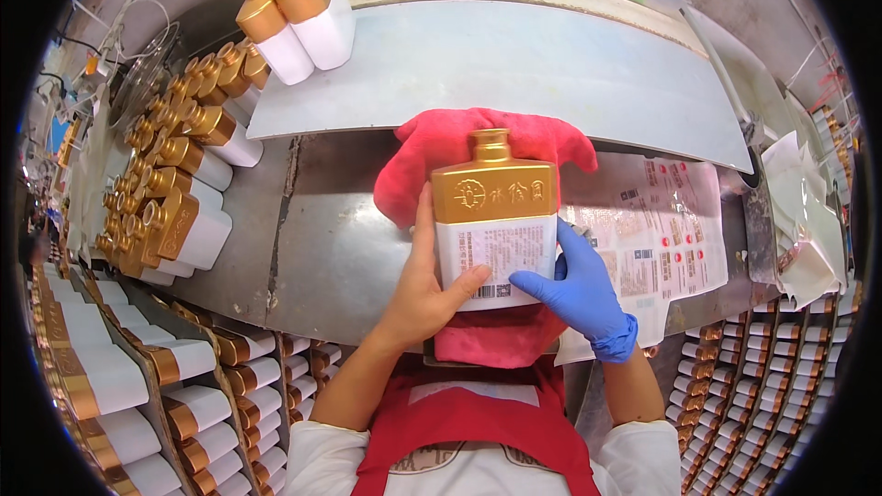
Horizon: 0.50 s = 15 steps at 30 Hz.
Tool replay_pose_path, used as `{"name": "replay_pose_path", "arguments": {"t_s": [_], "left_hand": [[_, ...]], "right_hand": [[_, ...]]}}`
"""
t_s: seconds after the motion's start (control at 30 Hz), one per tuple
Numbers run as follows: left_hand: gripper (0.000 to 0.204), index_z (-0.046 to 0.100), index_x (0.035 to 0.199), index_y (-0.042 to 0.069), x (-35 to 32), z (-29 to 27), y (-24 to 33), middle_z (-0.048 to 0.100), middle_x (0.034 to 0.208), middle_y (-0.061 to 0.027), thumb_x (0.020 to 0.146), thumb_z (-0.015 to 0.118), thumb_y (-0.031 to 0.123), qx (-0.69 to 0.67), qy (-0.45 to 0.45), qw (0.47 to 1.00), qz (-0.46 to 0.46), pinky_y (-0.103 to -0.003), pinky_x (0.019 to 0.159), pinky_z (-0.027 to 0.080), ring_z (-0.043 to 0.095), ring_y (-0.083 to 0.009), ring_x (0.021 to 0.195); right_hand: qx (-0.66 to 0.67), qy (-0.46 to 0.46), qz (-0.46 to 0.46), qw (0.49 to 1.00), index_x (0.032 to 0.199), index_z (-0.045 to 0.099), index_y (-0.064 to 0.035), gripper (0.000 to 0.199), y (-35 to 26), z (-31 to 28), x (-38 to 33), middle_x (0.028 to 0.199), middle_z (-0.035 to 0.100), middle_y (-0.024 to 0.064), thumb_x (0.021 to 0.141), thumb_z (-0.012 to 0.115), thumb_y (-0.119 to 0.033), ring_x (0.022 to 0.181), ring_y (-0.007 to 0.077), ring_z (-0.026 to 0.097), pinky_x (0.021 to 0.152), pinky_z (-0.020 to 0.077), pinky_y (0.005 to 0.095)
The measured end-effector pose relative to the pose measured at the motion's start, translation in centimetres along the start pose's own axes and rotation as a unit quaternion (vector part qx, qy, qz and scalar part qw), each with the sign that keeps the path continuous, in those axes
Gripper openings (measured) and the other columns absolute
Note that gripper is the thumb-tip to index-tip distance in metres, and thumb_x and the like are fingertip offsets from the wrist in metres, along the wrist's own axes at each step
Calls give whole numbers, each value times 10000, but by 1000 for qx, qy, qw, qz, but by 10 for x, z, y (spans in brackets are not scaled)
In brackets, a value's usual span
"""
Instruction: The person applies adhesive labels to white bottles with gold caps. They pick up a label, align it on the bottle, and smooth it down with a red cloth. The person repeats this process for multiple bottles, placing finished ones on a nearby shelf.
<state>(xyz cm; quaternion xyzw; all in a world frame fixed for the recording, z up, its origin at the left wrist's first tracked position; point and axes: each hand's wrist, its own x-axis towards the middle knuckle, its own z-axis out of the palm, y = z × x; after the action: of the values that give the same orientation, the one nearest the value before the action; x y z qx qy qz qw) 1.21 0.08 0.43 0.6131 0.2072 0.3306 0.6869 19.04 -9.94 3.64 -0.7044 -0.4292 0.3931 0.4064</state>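
In front of my tummy, over a soft red cloth [409, 170], I have a bottle [496, 239] in my two hands. Its top is gold and its bottom part is white, with a label [511, 262] of tiny print on the white. The neck points away from me. My left hand [424, 292] is bare. Its thumb lies on the front, low down, and a finger goes up the left side, so I pinch the bottle there. My right hand [581, 292] is in a blue glove. Its thumb is on the front too, and its fingers go around the right side. The other fingertips hide behind, so I cannot tell how they sit. I cannot tell if the bottle touches the cloth.

On my right, a sheet of stickers [660, 243] lies on the metal table [335, 280]. Two more bottles [317, 29] stand on the pale board [514, 60], and lots of others [175, 184] crowd at my left.
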Motion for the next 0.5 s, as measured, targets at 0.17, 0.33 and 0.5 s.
{"name": "replay_pose_path", "arguments": {"t_s": [0.17,0.33,0.5], "left_hand": [[1006,-100,1504,23,1,6,0,294,1468,-142,841,657,9,-13,19,1000,-7,-337,1051,369,391,-213,1306],[1023,-89,1507,29,1,6,-2,310,1457,-143,826,676,10,-12,26,1000,-7,-341,1048,377,399,-214,1303],[1051,-89,1504,25,2,1,-6,319,1450,-156,799,690,-4,8,15,1000,17,-356,1045,388,410,-240,1302]], "right_hand": [[133,-21,23,991,1346,447,4,665,8,2,3,1184,610,127,786,761,-169,1058,169,598,907,489,317],[137,-30,28,990,1355,438,6,670,8,0,2,1192,607,132,795,756,-179,1070,178,592,906,489,317],[90,-47,36,994,1370,424,-6,656,2,-7,2,1212,600,149,824,725,-212,1090,198,589,925,478,327]]}}
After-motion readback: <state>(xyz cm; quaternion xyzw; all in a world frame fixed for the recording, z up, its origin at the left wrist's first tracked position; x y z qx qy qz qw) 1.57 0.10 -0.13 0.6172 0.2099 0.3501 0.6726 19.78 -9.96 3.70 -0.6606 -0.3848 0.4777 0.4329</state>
